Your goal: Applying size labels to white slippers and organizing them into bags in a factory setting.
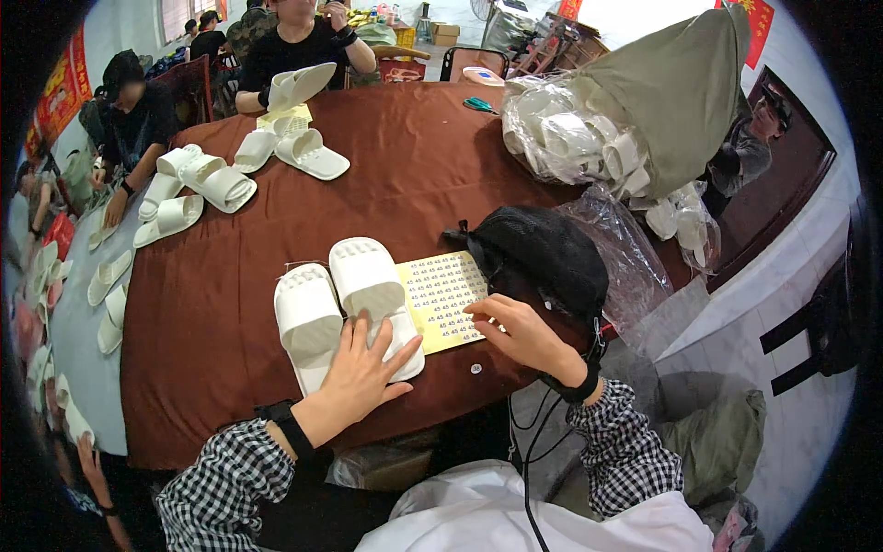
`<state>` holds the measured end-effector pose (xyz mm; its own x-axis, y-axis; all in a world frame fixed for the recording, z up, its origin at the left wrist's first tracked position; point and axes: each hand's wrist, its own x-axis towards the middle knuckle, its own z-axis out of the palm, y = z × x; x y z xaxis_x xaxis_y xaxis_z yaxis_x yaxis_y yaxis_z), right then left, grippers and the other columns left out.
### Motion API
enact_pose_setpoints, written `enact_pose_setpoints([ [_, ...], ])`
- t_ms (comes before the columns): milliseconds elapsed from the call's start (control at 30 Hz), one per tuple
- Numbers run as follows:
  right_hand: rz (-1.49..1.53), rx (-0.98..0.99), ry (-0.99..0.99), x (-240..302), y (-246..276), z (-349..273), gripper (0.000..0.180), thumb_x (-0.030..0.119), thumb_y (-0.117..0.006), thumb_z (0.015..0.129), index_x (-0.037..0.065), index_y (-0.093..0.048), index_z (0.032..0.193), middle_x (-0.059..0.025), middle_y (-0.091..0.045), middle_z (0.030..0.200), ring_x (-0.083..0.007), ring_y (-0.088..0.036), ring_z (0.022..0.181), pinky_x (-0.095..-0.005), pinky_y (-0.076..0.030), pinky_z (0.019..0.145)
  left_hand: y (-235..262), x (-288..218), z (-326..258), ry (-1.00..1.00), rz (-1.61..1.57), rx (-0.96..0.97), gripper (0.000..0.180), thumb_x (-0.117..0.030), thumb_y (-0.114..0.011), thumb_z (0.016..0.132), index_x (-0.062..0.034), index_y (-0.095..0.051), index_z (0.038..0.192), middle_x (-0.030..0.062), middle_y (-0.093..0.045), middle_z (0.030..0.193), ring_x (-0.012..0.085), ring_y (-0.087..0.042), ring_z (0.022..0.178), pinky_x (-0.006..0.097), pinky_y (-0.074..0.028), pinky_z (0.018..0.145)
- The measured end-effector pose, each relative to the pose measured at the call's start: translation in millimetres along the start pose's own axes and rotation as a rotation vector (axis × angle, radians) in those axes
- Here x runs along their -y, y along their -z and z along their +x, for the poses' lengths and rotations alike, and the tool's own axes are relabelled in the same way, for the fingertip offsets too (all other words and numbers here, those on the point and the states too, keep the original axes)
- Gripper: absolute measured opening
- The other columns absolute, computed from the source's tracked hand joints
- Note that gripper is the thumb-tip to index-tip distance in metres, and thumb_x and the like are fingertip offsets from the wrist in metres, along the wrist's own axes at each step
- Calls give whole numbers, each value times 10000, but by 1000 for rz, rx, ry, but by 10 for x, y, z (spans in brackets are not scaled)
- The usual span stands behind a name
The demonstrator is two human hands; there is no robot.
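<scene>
a pair of white slide slippers (309, 317) lies side by side on the brown tablecloth (207, 368), straps at the far end, in front of the person. the left hand (357, 375) is spread wide, palm down, over the heel part of the slide nearer the yellow sticker sheet (443, 287), its thumb stretched out to the right. that sheet, printed with rows of small dark marks, lies just beside the pair. the right hand (526, 333) is above the sheet's right edge, fingers bent and narrowed toward the thumb; whether a sticker is between them, i cannot tell. both wrists wear black wristbands (290, 431), below black-and-white checked sleeves (230, 483).

a small round white sticker (476, 368) sits on the cloth near the sheet's lower edge. beyond the right hand lies a black fabric bag (543, 258), next to crumpled clear plastic (630, 262). farther back, a clear plastic bag full of white slides (566, 129) stands near teal-handled scissors (479, 105). more white slides (221, 182) rest at the far left of the cloth, and across the table a co-worker (299, 51) holds one up.
</scene>
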<state>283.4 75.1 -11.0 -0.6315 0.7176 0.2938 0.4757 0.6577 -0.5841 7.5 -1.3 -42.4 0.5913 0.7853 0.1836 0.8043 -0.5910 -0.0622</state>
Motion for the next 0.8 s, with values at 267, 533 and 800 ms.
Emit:
enact_pose_setpoints([
  [267,-128,-232,6,-150,-453,-178,283,128,-662,864,52,-611,1132,-120,-570,1140,-321,-521,1124,-436,-413,968,-12,-48,22,53,-18,-43,661,-504,-652,838,-206,-471,1399,246,-369,1362,496,-363,1238,597,-293,1062],
  [533,-208,-246,22,-176,-503,-200,318,154,-663,853,60,-597,1150,-112,-556,1184,-309,-497,1169,-441,-387,1002,-35,-254,125,196,-60,-89,693,-515,-670,819,-134,-497,1371,234,-416,1285,486,-363,1220,607,-277,1054],
  [800,-150,-255,56,-153,-453,-207,323,118,-668,830,51,-600,1138,-123,-568,1161,-317,-522,1130,-427,-414,971,-93,-686,61,400,2,-229,566,-434,-706,801,-143,-558,1263,214,-437,1221,467,-386,1209,660,-240,1069],
])
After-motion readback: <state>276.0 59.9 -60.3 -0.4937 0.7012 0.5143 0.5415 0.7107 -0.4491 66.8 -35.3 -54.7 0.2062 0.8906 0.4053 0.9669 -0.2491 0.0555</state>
